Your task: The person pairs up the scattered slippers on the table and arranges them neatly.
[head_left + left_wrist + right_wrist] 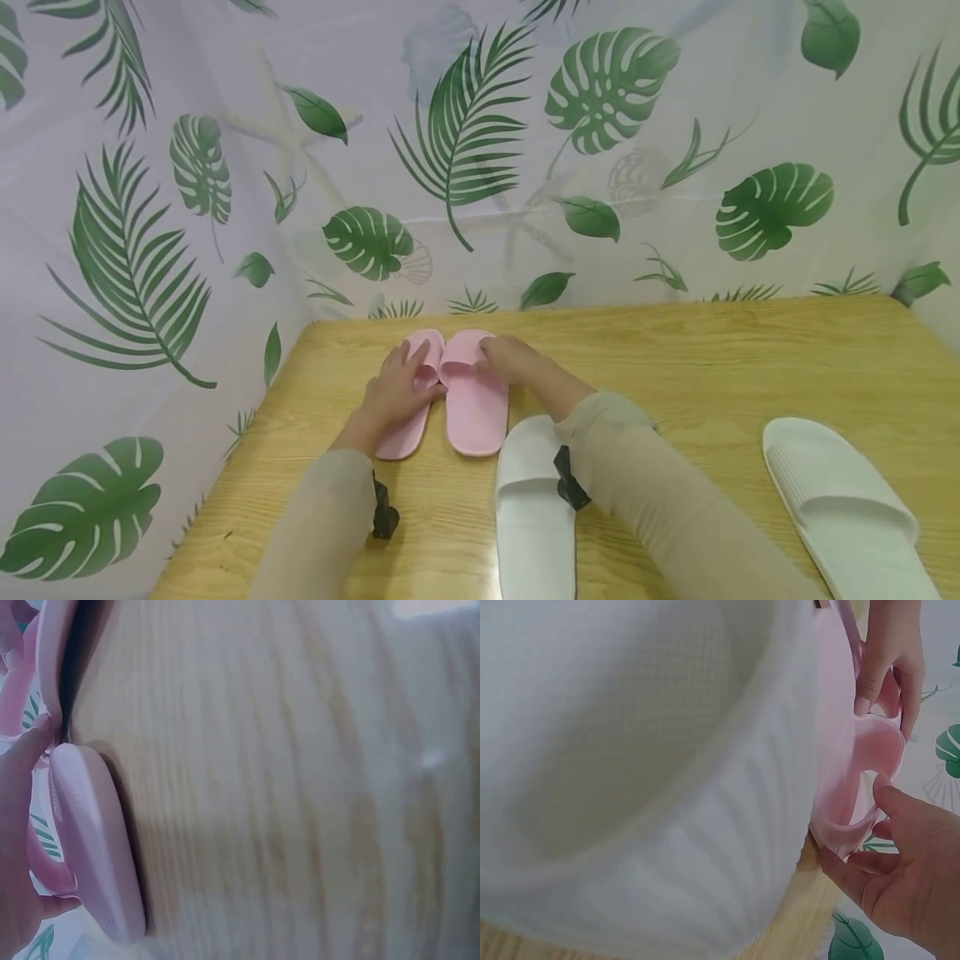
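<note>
Two pink slippers lie side by side on the wooden table near its back edge, toes toward the patterned cloth. My left hand (397, 387) spans the left pink slipper (405, 437), thumb at its inner edge and fingers over the strap and far side. In the left wrist view that thumb sits where the two slippers meet. My right hand (513, 360) grips the right pink slipper (478, 417) at the strap's outer side. In the right wrist view, its thumb is on the strap (881, 746) and the fingers are against the outer side.
A white slipper (536, 533) lies below my right forearm, partly covered by it, and looms large in the right wrist view. Another white slipper (855, 517) lies at the far right. Leaf-printed cloth (495, 275) walls the wooden table (690, 375) at back and sides.
</note>
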